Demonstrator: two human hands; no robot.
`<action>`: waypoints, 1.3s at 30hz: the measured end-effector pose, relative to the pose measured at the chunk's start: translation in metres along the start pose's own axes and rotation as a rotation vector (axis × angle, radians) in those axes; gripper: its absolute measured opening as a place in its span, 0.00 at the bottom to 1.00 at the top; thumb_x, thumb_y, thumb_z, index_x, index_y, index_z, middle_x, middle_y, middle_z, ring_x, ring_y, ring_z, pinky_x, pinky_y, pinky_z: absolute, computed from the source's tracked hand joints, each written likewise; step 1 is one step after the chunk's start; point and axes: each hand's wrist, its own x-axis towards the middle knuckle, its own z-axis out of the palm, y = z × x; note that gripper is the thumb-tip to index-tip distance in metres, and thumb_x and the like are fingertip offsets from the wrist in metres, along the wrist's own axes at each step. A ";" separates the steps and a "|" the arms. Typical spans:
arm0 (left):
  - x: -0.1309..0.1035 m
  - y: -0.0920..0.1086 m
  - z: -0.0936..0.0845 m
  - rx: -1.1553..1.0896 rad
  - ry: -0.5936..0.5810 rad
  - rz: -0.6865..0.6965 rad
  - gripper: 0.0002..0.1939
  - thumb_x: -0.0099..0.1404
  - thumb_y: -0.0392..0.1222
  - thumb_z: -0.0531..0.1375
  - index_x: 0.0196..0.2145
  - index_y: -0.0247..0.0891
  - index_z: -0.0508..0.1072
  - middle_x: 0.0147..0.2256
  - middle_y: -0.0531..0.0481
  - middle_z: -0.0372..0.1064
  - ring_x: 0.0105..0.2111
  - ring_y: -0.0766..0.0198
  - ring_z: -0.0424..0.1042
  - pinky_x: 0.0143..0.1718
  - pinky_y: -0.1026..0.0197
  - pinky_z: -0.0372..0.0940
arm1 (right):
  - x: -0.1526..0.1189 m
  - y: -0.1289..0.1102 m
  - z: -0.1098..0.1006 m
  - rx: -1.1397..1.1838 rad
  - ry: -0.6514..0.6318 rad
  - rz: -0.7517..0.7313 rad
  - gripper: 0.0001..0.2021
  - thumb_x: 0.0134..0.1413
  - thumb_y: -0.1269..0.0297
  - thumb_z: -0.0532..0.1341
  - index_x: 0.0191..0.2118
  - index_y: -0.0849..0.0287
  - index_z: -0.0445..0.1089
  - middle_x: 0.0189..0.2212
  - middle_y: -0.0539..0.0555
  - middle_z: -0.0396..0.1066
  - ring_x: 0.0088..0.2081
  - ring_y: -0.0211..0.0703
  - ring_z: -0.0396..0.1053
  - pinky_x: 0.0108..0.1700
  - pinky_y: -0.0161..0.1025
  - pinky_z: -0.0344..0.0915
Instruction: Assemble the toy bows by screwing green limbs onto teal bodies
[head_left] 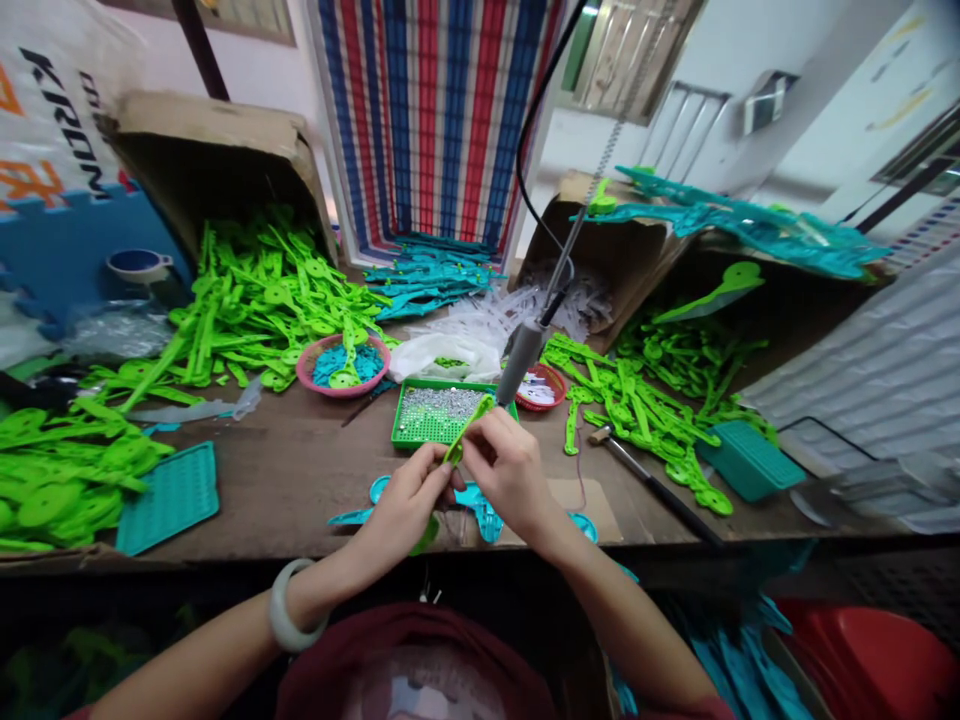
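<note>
Between my two hands, above the front of the brown table, is a long bright green plastic piece (pixel 471 424). My left hand (pixel 420 490) is closed on its lower end, fingers pinched. My right hand (pixel 510 470) has its fingertips pressed together at the piece's right side; whether they hold something small is hidden. Beneath the hands lie blue plastic pieces (pixel 487 515). Just behind is a green tray (pixel 427 435) with small silvery parts. A grey hanging screwdriver-like tool (pixel 523 362) hangs close behind my right hand.
Green pieces pile up at left (pixel 255 290) and right (pixel 622 390). A pink bowl (pixel 304 375), a red basket (pixel 559 385) and a white bag (pixel 405 360) stand behind. A hammer (pixel 652 480) lies right, near a teal basket (pixel 757 470). A teal tray (pixel 172 495) lies left.
</note>
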 end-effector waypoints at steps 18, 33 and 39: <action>-0.015 -0.032 0.004 0.314 0.234 0.168 0.15 0.71 0.44 0.55 0.49 0.42 0.79 0.33 0.50 0.77 0.32 0.59 0.73 0.36 0.61 0.65 | -0.037 0.008 0.031 0.236 0.096 0.095 0.08 0.64 0.69 0.60 0.43 0.56 0.77 0.38 0.55 0.75 0.38 0.41 0.74 0.39 0.38 0.71; -0.025 -0.032 0.010 0.349 0.189 0.182 0.12 0.73 0.41 0.52 0.41 0.39 0.76 0.26 0.55 0.68 0.26 0.66 0.68 0.31 0.65 0.63 | -0.051 0.023 0.053 0.554 0.258 0.321 0.05 0.59 0.64 0.66 0.33 0.57 0.73 0.33 0.51 0.70 0.34 0.38 0.70 0.33 0.34 0.69; -0.031 -0.033 0.015 0.276 0.135 0.152 0.14 0.74 0.44 0.52 0.36 0.39 0.74 0.25 0.55 0.67 0.24 0.67 0.66 0.29 0.65 0.62 | -0.057 0.031 0.061 0.837 0.293 0.430 0.08 0.51 0.63 0.72 0.33 0.55 0.71 0.34 0.48 0.66 0.33 0.35 0.67 0.31 0.31 0.67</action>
